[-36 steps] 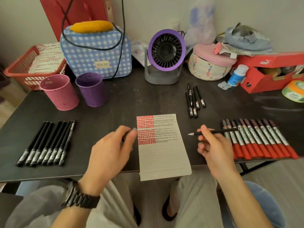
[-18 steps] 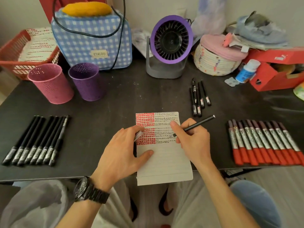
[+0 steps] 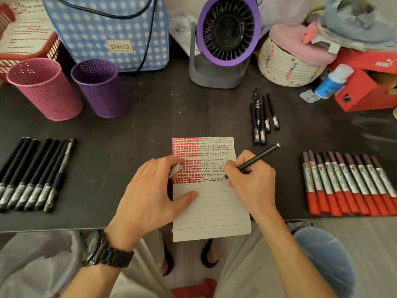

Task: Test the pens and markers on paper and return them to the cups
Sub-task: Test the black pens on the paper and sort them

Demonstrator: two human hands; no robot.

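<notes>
Now, right hand [image 3: 251,187] pinching slim black pen [image 3: 258,156], tip on paper [image 3: 214,211], left hand [image 3: 146,196] pinching cap [image 3: 175,169]

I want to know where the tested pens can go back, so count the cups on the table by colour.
Pink cup: 1
Purple cup: 1
Total: 2

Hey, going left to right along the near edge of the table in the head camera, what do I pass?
Black pens → left hand, holding a cap → paper → right hand, writing with a pen → red markers.
</notes>
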